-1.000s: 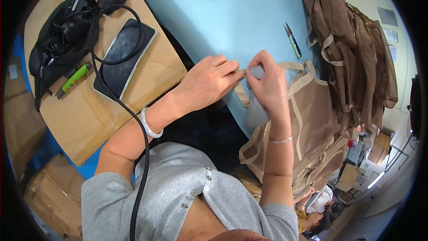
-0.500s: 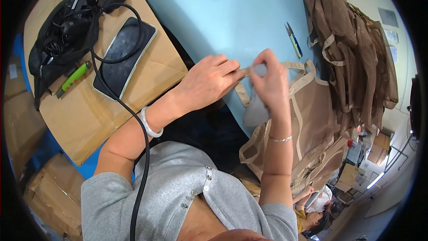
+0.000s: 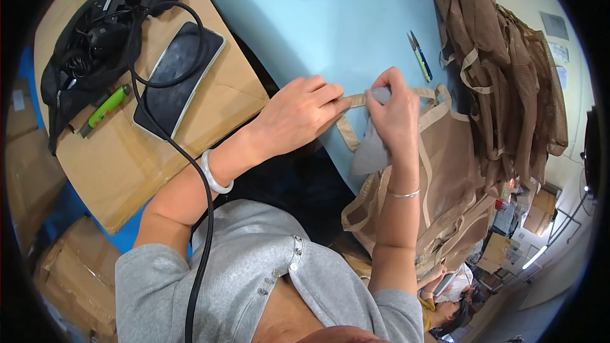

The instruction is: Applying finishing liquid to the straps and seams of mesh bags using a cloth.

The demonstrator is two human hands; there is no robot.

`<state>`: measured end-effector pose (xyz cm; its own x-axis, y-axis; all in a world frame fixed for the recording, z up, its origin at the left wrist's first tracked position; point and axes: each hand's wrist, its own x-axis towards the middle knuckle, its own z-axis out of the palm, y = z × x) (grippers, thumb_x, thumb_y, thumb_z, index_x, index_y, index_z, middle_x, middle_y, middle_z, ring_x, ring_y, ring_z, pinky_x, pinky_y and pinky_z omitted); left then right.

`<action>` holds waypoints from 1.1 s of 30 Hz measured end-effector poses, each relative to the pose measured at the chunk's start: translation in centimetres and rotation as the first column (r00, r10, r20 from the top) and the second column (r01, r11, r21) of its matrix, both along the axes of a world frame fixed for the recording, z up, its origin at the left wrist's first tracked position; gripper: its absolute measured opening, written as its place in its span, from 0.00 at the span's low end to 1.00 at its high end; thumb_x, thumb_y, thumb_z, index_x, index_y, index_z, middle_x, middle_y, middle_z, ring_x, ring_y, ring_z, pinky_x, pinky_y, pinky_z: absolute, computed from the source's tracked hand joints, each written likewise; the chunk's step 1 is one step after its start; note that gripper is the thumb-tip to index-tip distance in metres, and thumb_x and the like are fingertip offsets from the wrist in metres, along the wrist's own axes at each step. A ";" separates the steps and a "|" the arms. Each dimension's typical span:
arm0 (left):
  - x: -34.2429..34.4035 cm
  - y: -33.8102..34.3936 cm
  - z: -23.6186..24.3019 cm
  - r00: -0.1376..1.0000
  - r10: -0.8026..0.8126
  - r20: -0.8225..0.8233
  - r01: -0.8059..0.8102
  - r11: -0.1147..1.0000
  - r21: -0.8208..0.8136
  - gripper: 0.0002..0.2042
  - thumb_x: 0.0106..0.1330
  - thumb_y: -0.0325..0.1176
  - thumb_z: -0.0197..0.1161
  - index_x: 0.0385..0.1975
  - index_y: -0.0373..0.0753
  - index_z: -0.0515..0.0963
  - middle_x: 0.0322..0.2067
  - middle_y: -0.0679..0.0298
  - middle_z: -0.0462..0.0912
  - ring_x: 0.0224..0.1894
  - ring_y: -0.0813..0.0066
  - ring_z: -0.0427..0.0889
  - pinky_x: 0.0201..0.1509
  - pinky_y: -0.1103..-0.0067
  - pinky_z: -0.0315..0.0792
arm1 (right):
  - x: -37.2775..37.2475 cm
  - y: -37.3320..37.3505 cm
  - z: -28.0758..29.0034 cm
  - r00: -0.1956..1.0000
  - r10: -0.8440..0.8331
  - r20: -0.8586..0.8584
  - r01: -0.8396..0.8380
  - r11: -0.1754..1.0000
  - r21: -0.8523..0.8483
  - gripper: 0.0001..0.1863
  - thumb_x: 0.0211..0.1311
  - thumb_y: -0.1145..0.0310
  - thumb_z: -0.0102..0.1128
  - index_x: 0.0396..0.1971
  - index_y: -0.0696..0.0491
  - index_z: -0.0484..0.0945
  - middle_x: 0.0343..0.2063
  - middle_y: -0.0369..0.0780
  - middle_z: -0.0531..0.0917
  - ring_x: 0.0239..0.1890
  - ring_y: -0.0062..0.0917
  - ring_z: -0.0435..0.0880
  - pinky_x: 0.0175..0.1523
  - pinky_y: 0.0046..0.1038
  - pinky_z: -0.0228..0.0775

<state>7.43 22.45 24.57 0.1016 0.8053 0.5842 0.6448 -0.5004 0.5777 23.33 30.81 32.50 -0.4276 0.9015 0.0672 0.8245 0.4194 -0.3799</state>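
A brown mesh bag with beige trim lies at the right edge of the light blue table. Its beige strap handle loops toward me. My left hand is closed, pinching the strap near its left end. In my right hand is a grey cloth, bunched between thumb and fingers and pressed on the strap a little to the right of the left hand. The lower part of the cloth hangs down toward me.
Thread snips lie on the blue table. More brown mesh bags are piled at right. On a cardboard box at left rest a phone, a green marker and a black pouch. A black cable crosses my left arm.
My right hand has slid slightly to the right along the strap with the grey cloth. The left hand has stayed in place.
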 end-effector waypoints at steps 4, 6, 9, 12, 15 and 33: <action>-0.1 0.0 0.1 1.000 0.006 -0.030 -0.006 1.000 -0.001 0.11 0.55 0.28 0.68 0.38 0.41 0.82 0.36 0.69 0.74 0.36 0.72 0.74 0.40 0.76 0.70 | -0.7 -1.2 0.2 0.996 0.072 -0.043 -0.076 0.993 -0.095 0.09 0.50 0.76 0.63 0.30 0.56 0.71 0.25 0.45 0.80 0.29 0.44 0.80 0.35 0.37 0.71; 0.0 0.1 0.0 1.000 0.002 -0.010 -0.002 1.000 0.010 0.11 0.55 0.28 0.68 0.38 0.41 0.82 0.36 0.69 0.74 0.36 0.72 0.74 0.40 0.76 0.70 | 0.0 -0.1 -0.2 1.000 0.014 0.006 -0.014 1.000 0.001 0.09 0.50 0.77 0.63 0.30 0.55 0.71 0.25 0.46 0.80 0.30 0.44 0.80 0.34 0.37 0.71; -0.1 0.0 0.0 1.000 -0.001 -0.009 0.001 1.000 0.006 0.11 0.55 0.28 0.68 0.39 0.41 0.82 0.36 0.69 0.74 0.36 0.72 0.74 0.40 0.76 0.70 | -0.7 -1.1 0.2 0.999 0.044 -0.001 -0.044 0.998 -0.051 0.09 0.50 0.76 0.63 0.30 0.56 0.71 0.26 0.46 0.80 0.31 0.44 0.80 0.35 0.37 0.71; -0.1 0.1 0.0 1.000 0.001 -0.009 0.000 1.000 0.005 0.11 0.54 0.28 0.68 0.39 0.41 0.82 0.36 0.69 0.74 0.36 0.72 0.74 0.40 0.76 0.71 | -0.3 -0.3 -0.1 0.999 0.043 0.005 -0.043 0.998 -0.043 0.10 0.50 0.76 0.63 0.29 0.56 0.71 0.26 0.45 0.80 0.32 0.43 0.81 0.36 0.36 0.71; 0.0 -0.1 0.0 1.000 -0.002 -0.006 0.002 1.000 0.005 0.11 0.54 0.28 0.68 0.39 0.41 0.82 0.36 0.69 0.74 0.36 0.72 0.74 0.40 0.76 0.71 | -0.6 -1.1 0.2 1.000 0.028 -0.006 -0.029 0.998 -0.061 0.10 0.49 0.76 0.64 0.29 0.56 0.70 0.26 0.45 0.80 0.32 0.42 0.81 0.37 0.35 0.72; -0.1 -0.1 0.0 1.000 -0.013 -0.007 0.013 1.000 -0.005 0.11 0.55 0.28 0.68 0.39 0.41 0.82 0.36 0.68 0.75 0.37 0.71 0.74 0.41 0.75 0.71 | -0.3 -0.6 0.0 1.000 0.002 0.026 -0.002 1.000 -0.010 0.10 0.51 0.75 0.64 0.30 0.56 0.71 0.27 0.45 0.80 0.32 0.43 0.81 0.37 0.36 0.72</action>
<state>7.35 22.40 24.59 0.1165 0.8066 0.5796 0.6426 -0.5061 0.5753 23.05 30.25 32.54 -0.4308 0.9012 0.0469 0.8334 0.4172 -0.3625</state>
